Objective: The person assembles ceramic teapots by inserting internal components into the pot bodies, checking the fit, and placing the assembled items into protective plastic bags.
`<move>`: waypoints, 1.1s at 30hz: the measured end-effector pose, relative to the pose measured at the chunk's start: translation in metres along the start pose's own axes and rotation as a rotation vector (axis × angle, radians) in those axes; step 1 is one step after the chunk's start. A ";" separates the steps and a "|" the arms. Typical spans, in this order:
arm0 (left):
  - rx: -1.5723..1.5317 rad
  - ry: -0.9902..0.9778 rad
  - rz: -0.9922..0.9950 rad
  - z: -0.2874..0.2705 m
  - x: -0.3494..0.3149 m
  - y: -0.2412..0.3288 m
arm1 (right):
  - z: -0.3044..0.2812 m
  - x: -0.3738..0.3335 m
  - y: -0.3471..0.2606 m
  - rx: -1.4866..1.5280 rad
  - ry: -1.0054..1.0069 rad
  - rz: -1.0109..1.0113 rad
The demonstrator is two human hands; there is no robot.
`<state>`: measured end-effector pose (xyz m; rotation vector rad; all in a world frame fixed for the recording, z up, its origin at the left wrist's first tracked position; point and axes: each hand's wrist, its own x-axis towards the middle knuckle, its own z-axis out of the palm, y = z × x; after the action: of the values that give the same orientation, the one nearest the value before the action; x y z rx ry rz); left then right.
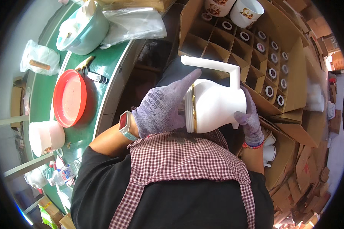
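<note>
Handling or checking a glossy white, round-bellied, plastic-looking jug (219,107) seems in hand, calling next for steady support. The grey-purple gloved right hand (251,119) clasps its base; the matching left hand (159,107) half-curls at the threaded neck, its hidden fingers' hold impossible to tell. Gold-banded, the jug lies sideways at three o'clock from centre, handle toward twelve.

Your knitted cloth gloves (156,108) look matt — the white jug (221,108) is smooth, glossy plastic by its look, its gold band (193,108) shiny as metal. Your gingham apron (187,156) is woven cloth, the compartmented carton (288,38) matt cardboard.
</note>
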<state>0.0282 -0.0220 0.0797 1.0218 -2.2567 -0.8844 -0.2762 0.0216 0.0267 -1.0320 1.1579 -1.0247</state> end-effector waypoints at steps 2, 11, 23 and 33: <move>-0.005 0.072 0.034 -0.009 -0.007 -0.011 | 0.004 -0.002 -0.006 -0.027 -0.005 0.036; -0.450 -0.175 -0.459 0.002 -0.102 -0.107 | 0.009 -0.006 0.068 0.192 0.055 0.194; -0.902 0.069 0.134 0.036 -0.058 -0.064 | 0.004 -0.020 0.054 0.398 0.027 0.146; -1.480 0.024 -0.436 0.060 -0.027 -0.124 | 0.069 -0.001 -0.071 -0.587 0.069 -0.527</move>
<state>0.0613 -0.0421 -0.0557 0.6835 -0.7692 -2.1318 -0.2139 0.0133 0.1031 -1.8485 1.3118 -1.1535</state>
